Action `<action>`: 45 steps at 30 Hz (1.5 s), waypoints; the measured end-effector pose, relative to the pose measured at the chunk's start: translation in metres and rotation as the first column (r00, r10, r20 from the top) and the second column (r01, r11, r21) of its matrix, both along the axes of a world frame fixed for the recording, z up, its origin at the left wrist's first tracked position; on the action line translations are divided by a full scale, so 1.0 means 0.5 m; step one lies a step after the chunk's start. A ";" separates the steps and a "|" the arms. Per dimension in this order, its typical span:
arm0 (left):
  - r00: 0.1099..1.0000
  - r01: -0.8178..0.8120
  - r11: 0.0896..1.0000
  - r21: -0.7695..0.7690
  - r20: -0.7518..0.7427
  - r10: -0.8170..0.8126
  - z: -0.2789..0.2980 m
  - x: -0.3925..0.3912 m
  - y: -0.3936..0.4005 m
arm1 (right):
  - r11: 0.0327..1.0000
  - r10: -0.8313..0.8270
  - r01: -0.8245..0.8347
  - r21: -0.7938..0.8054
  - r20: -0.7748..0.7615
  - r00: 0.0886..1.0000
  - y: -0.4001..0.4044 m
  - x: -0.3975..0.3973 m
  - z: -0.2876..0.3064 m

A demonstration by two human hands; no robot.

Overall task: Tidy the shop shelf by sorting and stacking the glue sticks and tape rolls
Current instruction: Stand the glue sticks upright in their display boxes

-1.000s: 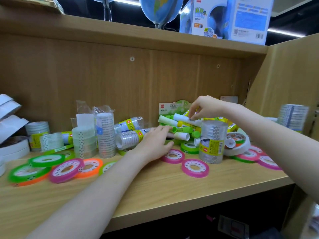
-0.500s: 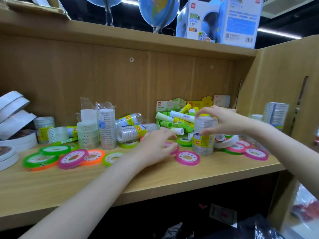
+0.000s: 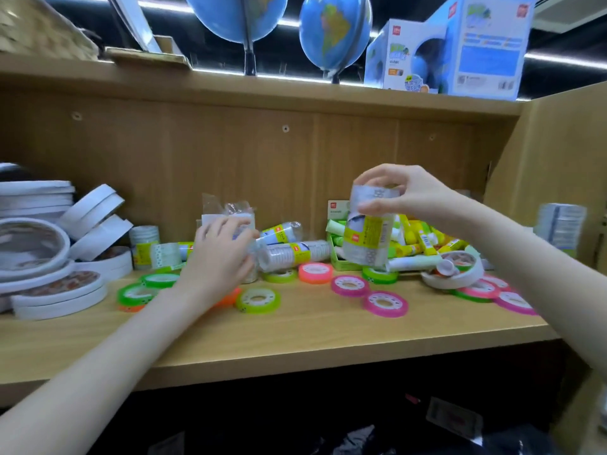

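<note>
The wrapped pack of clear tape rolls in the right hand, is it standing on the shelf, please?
No, lifted: the right hand grips the tape pack by its top, above the shelf.

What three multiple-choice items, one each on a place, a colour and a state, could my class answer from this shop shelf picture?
1. Where do the globes stand?
A. on the top shelf
B. beside the glue sticks
C. on the floor

2. What colour is the flat tape roll nearest the shelf's front edge?
A. blue
B. pink
C. black

3. What is the right hand doing?
A. resting flat
B. hanging empty
C. holding a wrapped tape pack in the air

Answers: 1 A, their stands rest up there; 2 B, its rim is pink; 3 C, fingers grip its top, clear of the shelf.
</note>
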State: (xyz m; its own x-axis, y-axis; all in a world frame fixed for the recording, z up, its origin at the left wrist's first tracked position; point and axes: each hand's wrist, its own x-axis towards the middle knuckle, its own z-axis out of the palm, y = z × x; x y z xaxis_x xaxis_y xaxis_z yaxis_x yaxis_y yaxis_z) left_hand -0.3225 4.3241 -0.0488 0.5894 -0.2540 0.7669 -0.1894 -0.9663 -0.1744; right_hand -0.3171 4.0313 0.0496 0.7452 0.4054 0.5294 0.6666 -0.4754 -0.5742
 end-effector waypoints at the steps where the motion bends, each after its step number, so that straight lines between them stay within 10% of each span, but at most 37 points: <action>1: 1.000 0.001 1.000 -0.011 0.004 -0.001 -0.002 -0.003 0.009 | 0.996 0.044 -0.047 -0.071 -0.045 0.998 0.026 -0.002 -0.012; 11: 0.987 0.147 0.923 -0.356 -0.014 -0.162 -0.007 -0.014 0.064 | 0.912 0.087 -0.040 -0.408 0.098 0.991 0.215 0.073 -0.086; 16: 0.877 0.364 0.732 -0.576 -0.052 -0.478 -0.006 -0.028 0.021 | 0.961 0.277 -0.273 0.048 -0.228 0.933 0.188 0.117 -0.062; 22: 0.820 0.411 0.721 -0.558 -0.118 -0.560 -0.013 -0.011 -0.041 | 0.822 0.174 -0.176 -0.541 -0.055 0.983 0.211 0.163 -0.101; 29: 0.833 0.398 0.769 -0.500 -0.154 -0.532 -0.035 -0.002 -0.047 | 0.766 0.176 -0.076 -0.639 0.095 0.980 0.245 0.171 -0.124; 38: 0.922 0.239 0.789 -0.566 -0.121 -0.367 -0.039 -0.027 0.028 | 0.994 0.074 -0.073 0.078 -0.008 0.997 0.191 0.195 -0.077; 45: 0.956 0.127 0.835 -0.536 -0.157 -0.246 -0.043 -0.032 0.014 | 0.977 -0.202 0.209 -0.041 0.139 0.970 0.200 0.220 -0.096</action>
